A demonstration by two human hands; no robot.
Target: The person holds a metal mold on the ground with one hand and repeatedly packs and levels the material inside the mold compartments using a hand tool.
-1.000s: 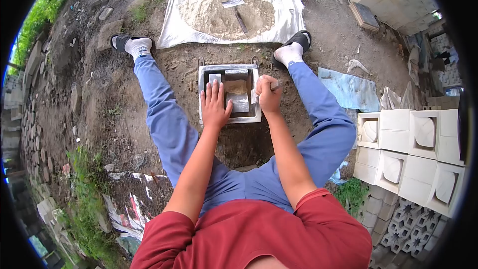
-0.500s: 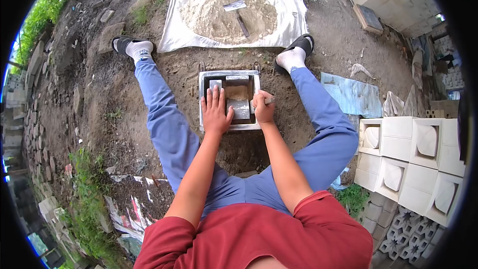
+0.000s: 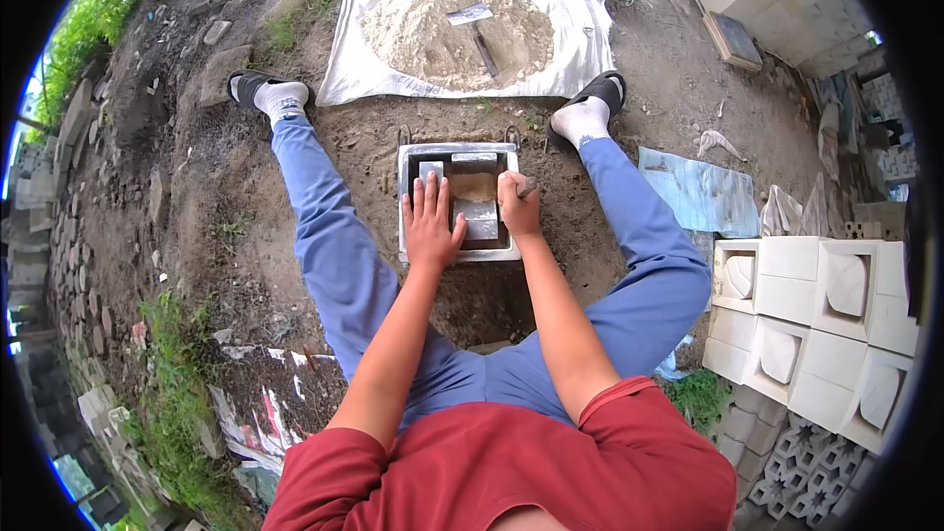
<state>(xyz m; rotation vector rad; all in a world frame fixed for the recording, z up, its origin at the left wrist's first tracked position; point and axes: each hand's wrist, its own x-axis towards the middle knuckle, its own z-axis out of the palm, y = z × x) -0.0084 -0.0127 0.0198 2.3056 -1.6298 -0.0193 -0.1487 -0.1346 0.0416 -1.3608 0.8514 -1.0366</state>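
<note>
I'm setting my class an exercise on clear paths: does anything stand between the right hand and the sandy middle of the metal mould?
Nothing visible does. The right hand, gripping a handled tool, is just right of the sandy middle; the left hand lies on the other side.

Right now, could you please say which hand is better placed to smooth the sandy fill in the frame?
Probably the right hand: it grips a tool beside the sandy fill, while the left hand rests flat over the frame.
</note>
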